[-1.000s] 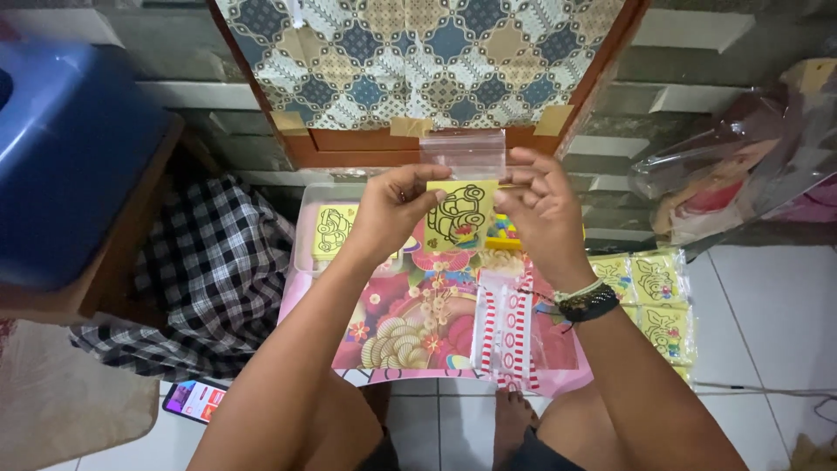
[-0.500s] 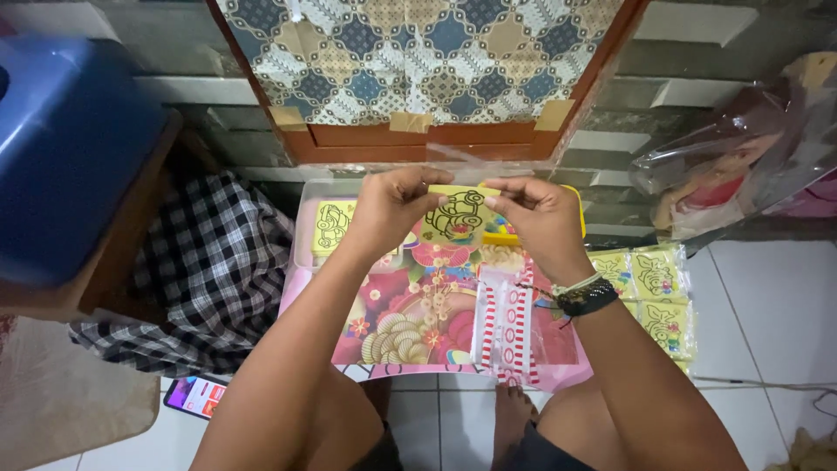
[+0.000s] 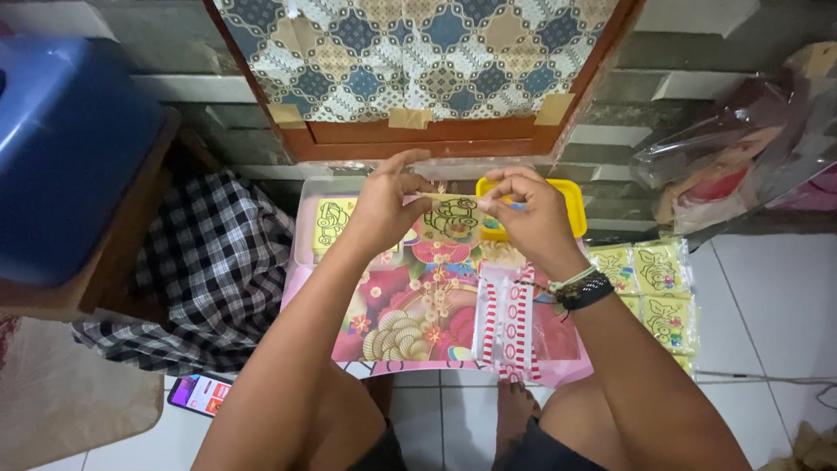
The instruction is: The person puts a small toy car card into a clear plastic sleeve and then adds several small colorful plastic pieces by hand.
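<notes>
Head view: both hands meet above the far half of a pink floral tray (image 3: pixel 384 305). The left hand (image 3: pixel 384 205) pinches one end of a yellow card (image 3: pixel 452 215) printed with a black outline drawing; the right hand (image 3: pixel 527 214) pinches the other end, fingertips closed on the top edge. The card seems to sit in a clear sleeve, but the sleeve's mouth is hard to make out. The card is held just above the tray, in front of a yellow tub (image 3: pixel 571 202).

Step in hand, as judged: bagging or sealing one card, with the top edge being worked between the fingers.

Nearby items:
- A second yellow card (image 3: pixel 331 222) lies flat at the tray's left end.
- A red-and-white striped packet (image 3: pixel 507 321) lies on the near right of the tray.
- A stack of bagged cards (image 3: pixel 656 283) sits on the floor tiles to the right.
- A checked cloth (image 3: pixel 205 262) and a phone (image 3: pixel 202 394) lie to the left.

Next move calls for: an even pinch along the top edge, card kept flat, both hands level to avoid creasing.
</notes>
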